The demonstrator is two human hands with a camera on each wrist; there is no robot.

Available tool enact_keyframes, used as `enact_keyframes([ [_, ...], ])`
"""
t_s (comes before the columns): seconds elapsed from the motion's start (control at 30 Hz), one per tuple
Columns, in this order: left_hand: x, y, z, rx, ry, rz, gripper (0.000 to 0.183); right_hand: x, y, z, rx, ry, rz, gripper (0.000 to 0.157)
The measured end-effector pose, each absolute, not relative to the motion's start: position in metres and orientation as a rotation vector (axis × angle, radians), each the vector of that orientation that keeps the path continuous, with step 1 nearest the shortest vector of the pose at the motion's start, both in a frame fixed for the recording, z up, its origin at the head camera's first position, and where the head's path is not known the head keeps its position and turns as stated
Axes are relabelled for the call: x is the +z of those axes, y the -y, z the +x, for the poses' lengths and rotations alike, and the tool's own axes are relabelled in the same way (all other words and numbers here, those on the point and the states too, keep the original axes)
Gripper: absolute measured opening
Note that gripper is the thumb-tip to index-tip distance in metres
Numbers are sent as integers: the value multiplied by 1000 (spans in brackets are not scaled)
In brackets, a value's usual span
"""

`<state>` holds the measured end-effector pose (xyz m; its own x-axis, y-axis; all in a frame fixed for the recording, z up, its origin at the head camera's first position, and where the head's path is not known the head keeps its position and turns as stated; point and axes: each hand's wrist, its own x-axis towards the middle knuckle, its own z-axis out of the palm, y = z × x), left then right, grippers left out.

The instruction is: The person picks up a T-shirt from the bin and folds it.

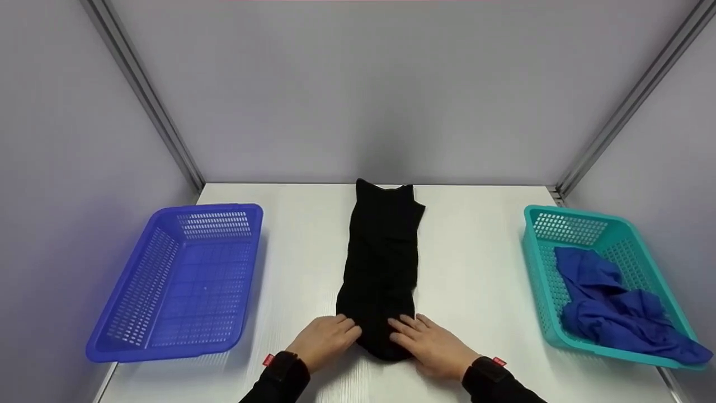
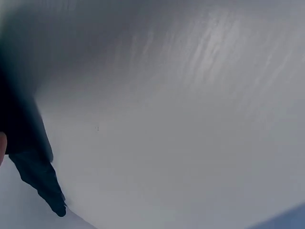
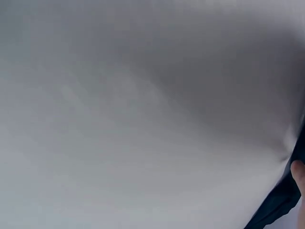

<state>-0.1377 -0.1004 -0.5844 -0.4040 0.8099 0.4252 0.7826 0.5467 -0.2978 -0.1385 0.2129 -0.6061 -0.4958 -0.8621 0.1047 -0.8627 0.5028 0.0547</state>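
Note:
A black garment (image 1: 383, 252), folded into a long narrow strip, lies lengthwise on the white table (image 1: 470, 263). Its near end is rounded and its far end has uneven corners. At the near end's left edge, my left hand (image 1: 324, 338) rests its slightly bent fingers on the cloth. Across from it, my right hand (image 1: 430, 344) lies with fingers spread and fairly straight on the right edge. Both thumbs are hidden in the head view. In the left wrist view the dark cloth (image 2: 35, 176) shows at the left; in the right wrist view, a fingertip (image 3: 298, 171) touches it.
To the left stands a blue plastic basket (image 1: 207, 291) with nothing inside. A teal basket (image 1: 540, 291) at the right holds a crumpled blue cloth (image 1: 609, 308), which hangs over its near corner. Pale panels (image 1: 279, 101) enclose the table at the back and sides.

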Motion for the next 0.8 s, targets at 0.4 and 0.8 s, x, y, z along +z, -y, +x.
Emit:
enact_keyframes([
  [0.4, -578, 99, -137, -61, 2320, -1224, 26, -608, -223, -141, -40, 2393, 1595, 41],
  [0.8, -573, 105, -135, -195, 2461, -1225, 39, -614, -218, -139, 172, 2175, 1638, 14],
])
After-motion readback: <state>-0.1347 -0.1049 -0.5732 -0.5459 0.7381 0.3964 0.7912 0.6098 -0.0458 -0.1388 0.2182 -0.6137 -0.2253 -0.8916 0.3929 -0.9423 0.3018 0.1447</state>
